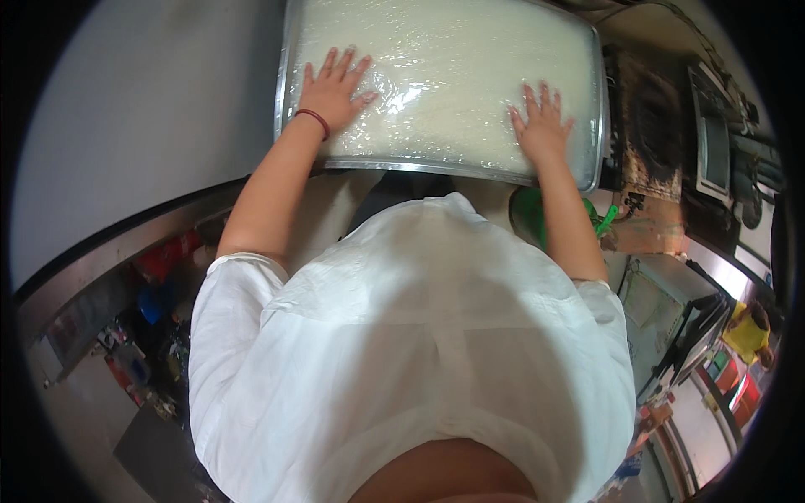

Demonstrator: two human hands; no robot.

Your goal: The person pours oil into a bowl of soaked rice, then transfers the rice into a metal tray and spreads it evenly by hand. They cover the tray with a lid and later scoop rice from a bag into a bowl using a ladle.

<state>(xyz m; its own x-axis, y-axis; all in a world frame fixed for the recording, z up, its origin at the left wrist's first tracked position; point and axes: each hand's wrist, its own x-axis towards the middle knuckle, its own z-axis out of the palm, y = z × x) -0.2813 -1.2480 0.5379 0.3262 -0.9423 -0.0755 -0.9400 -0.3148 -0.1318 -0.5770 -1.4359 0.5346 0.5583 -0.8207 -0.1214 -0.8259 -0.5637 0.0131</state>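
Note:
A large rectangular metal tray (402,166) lies in front of me, filled with a pale, whitish mass under clear plastic film (453,69). My left hand (334,94), with a red band at the wrist, rests with fingers spread on the film at the tray's left side. Near the right side, my right hand (543,129) lies palm down on the same film, its fingers a little apart. Neither hand grips anything. The film is shiny and wrinkled between the hands. What the pale mass is made of cannot be told.
A green plastic container (527,210) stands below the tray's right front corner. To the right are a stained, scorched panel (653,119) and a metal-framed unit (712,135). A grey surface (144,119) spans the left. A person in yellow (747,333) is far off at right.

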